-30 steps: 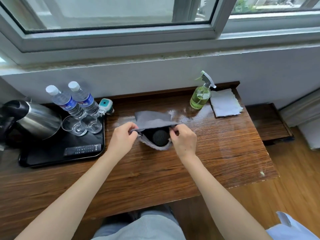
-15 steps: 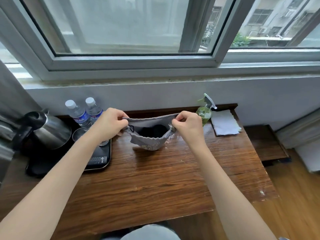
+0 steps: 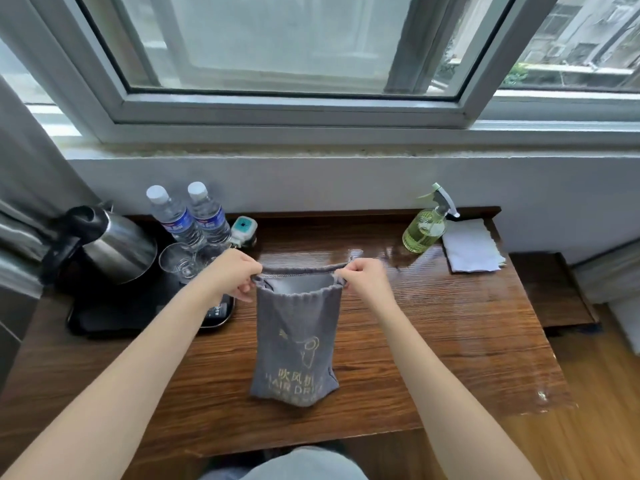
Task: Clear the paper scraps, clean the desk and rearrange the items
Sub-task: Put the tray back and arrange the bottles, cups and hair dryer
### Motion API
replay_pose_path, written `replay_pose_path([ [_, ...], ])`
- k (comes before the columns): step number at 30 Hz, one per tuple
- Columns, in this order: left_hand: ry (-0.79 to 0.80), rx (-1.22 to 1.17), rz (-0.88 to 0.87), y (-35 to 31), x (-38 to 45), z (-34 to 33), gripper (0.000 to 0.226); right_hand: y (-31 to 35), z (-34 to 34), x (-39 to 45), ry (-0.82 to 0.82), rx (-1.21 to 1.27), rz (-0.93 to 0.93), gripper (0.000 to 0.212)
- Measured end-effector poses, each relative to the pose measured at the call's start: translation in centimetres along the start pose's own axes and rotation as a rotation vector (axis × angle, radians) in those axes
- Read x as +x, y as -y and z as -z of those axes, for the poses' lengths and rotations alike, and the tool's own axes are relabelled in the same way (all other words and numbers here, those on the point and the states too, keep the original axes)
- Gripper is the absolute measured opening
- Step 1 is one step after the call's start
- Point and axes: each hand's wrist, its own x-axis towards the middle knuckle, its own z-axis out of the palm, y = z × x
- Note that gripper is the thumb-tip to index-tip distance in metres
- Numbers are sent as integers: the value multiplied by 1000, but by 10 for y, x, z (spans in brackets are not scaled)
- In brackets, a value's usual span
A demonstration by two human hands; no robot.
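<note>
The bag [image 3: 296, 344] I pinch in my left hand [image 3: 231, 276] and right hand [image 3: 364, 279] is matt grey cloth with gold print. The desk [image 3: 433, 334] under it is grained wood, glossy and wet-looking towards one o'clock. At ten o'clock stands a shiny metal kettle [image 3: 110, 245] beside clear plastic bottles [image 3: 188, 214]; at two o'clock lies soft white paper [image 3: 471, 250].

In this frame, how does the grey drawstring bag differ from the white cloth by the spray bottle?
The grey drawstring bag hangs upright above the desk, its mouth gripped by the left hand and right hand; the white cloth lies flat at the desk's far right corner, untouched. The bag is dark grey with gold hair-dryer print; the cloth is plain white. The bag looks filled, the cloth thin. Both are fabric.
</note>
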Motion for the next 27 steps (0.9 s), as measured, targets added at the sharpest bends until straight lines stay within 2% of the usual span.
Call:
replay_pose_path([
  [2,-65,-120,30,8,17,-11,17,-10,-12,16,-5,68,-33,32],
  [5,-134,-206,-15,19,37,-30,12,-20,-31,32,35,141,-99,27],
  [6,-124,-182,-46,25,41,-37,23,-25,-37,33,67,124,-110,33],
  [8,-117,10,-128,44,43,-52,50,-38,-48,25,140,31,-73,53],
  [10,-145,326,-217,73,38,-69,65,-59,-60,9,180,-132,15,63],
  [13,-93,642,-326,120,23,-99,65,-99,-78,-19,236,-402,134,64],
  [15,-57,769,-395,141,15,-115,56,-116,-86,-35,301,-459,141,70],
  [17,-35,816,-405,157,15,-125,73,-126,-94,-45,310,-437,149,85],
  [19,-10,801,-360,165,16,-128,82,-130,-99,-48,278,-407,190,90],
  [23,-4,827,-367,171,7,-134,68,-138,-105,-53,250,-465,274,84],
  [25,42,827,-400,177,2,-142,73,-142,-108,-54,257,-498,290,82],
  [27,56,818,-359,179,3,-147,78,-144,-110,-53,256,-496,264,81],
])
